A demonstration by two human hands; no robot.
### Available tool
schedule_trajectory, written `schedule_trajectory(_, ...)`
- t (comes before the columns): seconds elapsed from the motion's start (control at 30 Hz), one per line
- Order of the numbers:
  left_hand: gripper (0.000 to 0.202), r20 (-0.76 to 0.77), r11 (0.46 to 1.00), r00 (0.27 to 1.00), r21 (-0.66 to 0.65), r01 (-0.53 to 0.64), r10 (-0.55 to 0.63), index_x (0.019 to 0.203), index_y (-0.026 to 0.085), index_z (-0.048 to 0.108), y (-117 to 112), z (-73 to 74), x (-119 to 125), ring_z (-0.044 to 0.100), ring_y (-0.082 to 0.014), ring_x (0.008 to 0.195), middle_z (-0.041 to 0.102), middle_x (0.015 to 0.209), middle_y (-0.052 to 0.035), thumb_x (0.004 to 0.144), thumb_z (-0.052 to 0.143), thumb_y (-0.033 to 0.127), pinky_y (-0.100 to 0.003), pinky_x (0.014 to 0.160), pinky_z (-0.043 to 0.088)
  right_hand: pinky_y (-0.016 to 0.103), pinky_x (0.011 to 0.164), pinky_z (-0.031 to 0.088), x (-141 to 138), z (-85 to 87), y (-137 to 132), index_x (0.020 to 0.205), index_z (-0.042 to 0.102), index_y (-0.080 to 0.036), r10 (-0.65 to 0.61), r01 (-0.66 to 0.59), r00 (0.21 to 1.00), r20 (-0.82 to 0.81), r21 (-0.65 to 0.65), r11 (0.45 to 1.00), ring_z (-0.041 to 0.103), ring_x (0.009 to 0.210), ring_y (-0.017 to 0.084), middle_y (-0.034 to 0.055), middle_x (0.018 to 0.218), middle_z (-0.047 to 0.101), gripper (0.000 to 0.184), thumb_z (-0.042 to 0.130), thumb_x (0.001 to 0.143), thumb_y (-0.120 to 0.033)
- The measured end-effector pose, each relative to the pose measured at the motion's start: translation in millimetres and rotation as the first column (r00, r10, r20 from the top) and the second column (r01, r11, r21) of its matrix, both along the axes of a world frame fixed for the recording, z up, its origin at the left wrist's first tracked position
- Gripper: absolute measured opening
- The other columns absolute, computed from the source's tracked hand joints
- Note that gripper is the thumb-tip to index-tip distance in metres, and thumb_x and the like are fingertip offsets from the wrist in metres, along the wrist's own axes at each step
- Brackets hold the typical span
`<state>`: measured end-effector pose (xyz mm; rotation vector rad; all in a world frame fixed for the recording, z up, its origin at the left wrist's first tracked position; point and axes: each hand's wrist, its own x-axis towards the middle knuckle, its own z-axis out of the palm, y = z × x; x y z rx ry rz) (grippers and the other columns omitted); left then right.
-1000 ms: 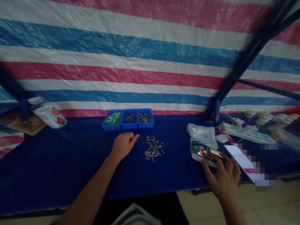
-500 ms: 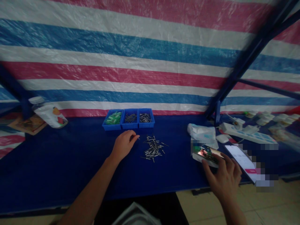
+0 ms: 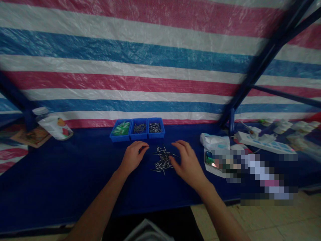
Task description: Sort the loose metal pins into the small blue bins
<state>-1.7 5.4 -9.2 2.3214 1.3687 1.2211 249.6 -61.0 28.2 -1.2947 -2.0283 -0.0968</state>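
A loose pile of small metal pins lies on the dark blue table cloth. My left hand rests on the cloth just left of the pile, fingers curled inward with the tips together; whether it holds a pin is too small to tell. My right hand hovers at the pile's right edge with fingers spread and nothing in them. Behind the pile stand three joined blue bins: the left holds green parts, the other two hold metal pins.
A white bottle lies at the far left by a booklet. Right of the pile are a white packet, a blurred-out phone area and a white power strip. A striped tarp hangs behind, and a blue frame post stands at right.
My right hand left the phone at the right and moved left to the pile of pins. My left hand stayed in place, its fingers curling in slightly.
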Motion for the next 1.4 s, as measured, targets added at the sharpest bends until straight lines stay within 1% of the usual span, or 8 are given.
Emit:
schedule_trajectory(0.07,0.012,0.055,0.998,0.997,0.027,-0.058,0.057,0.098,0.021,0.07,0.6,0.2,-0.7,0.069,-0.0181,0.079,0.075,0.092,-0.0035,0.092,0.06,0.023,-0.031,0.078,0.055,0.045,0.095,0.05,-34.8,11.1,29.0,0.138,0.046,-0.022,0.229,-0.219,0.97,0.078,-0.123,0.968,0.058,0.114,0.026,0.013,0.127,0.059,0.048,0.054,0.091,-0.024)
schedule_trajectory(0.2,0.015,0.148,0.99,0.98,0.033,-0.137,0.131,0.103,0.021,0.068,0.7,2.4,-2.7,0.073,-0.0186,0.082,0.077,0.095,-0.0033,0.092,0.058,0.024,-0.031,0.08,0.057,0.042,0.096,0.051,-75.0,6.5,72.1,0.136,0.047,-0.017,0.425,-0.414,0.905,0.039,-0.16,0.896,0.061,0.11,0.024,0.0127,0.119,0.065,0.047,0.053,0.089,-0.015)
schedule_trajectory(0.63,0.017,0.124,0.99,0.986,0.078,-0.119,0.109,0.104,0.02,0.068,-4.2,3.0,3.4,0.071,-0.0171,0.074,0.077,0.088,-0.0026,0.089,0.063,0.028,-0.029,0.074,0.057,0.038,0.092,0.052,-73.1,-22.4,76.9,0.129,0.058,-0.022,0.376,-0.41,0.895,-0.242,-0.111,0.905,0.065,0.099,0.02,0.0079,0.106,0.07,0.038,0.051,0.091,-0.017)
schedule_trajectory(0.8,0.016,0.14,0.983,0.979,0.087,-0.159,0.146,0.097,0.019,0.069,-7.3,10.4,4.7,0.067,-0.0145,0.063,0.075,0.079,-0.0015,0.091,0.058,0.029,-0.025,0.064,0.052,0.036,0.085,0.054,-66.2,-21.7,88.0,0.108,0.071,-0.022,0.182,-0.371,0.703,-0.687,-0.135,0.919,0.069,0.087,0.019,0.006,0.095,0.074,0.025,0.06,0.087,-0.031)
schedule_trajectory(0.9,0.015,0.128,0.985,0.981,0.074,-0.153,0.143,0.091,0.019,0.069,-7.7,11.8,5.5,0.066,-0.014,0.062,0.074,0.077,-0.0011,0.091,0.056,0.027,-0.024,0.063,0.051,0.035,0.076,0.055,-60.5,-17.7,94.9,0.094,0.073,-0.02,0.009,-0.452,0.467,-0.884,-0.229,0.862,0.071,0.079,0.02,0.0056,0.083,0.075,0.028,0.073,0.075,-0.04)
schedule_trajectory(1.0,0.016,0.101,0.99,0.987,0.049,-0.129,0.123,0.089,0.02,0.069,-7.6,11.1,6.1,0.064,-0.0135,0.06,0.072,0.073,0.0,0.091,0.055,0.027,-0.024,0.061,0.048,0.029,0.066,0.053,-56.0,-14.1,96.7,0.087,0.072,-0.018,-0.103,-0.515,0.343,-0.934,-0.279,0.811,0.07,0.074,0.018,0.0059,0.081,0.075,0.034,0.079,0.066,-0.045)
schedule_trajectory(1.17,0.016,0.071,0.993,0.99,-0.003,-0.118,0.118,0.089,0.021,0.069,-7.9,9.5,6.1,0.061,-0.0132,0.058,0.069,0.069,0.0013,0.091,0.054,0.028,-0.024,0.058,0.045,0.021,0.041,0.031,-54.9,-14.5,96.8,0.065,0.063,-0.017,-0.196,-0.477,0.388,-0.901,-0.378,0.793,0.052,0.044,0.007,0.0016,0.061,0.066,0.039,0.073,0.07,-0.054)
schedule_trajectory(1.4,0.017,0.059,0.995,0.993,-0.032,-0.098,0.1,0.088,0.022,0.069,-7.9,8.2,5.6,0.061,-0.0132,0.058,0.067,0.067,0.002,0.092,0.054,0.03,-0.024,0.059,0.046,0.02,0.036,0.023,-57.3,-15.3,105.4,0.062,0.055,-0.018,-0.356,-0.421,0.352,-0.865,-0.487,0.766,0.041,0.037,0.005,-0.0022,0.05,0.056,0.042,0.072,0.069,-0.056)
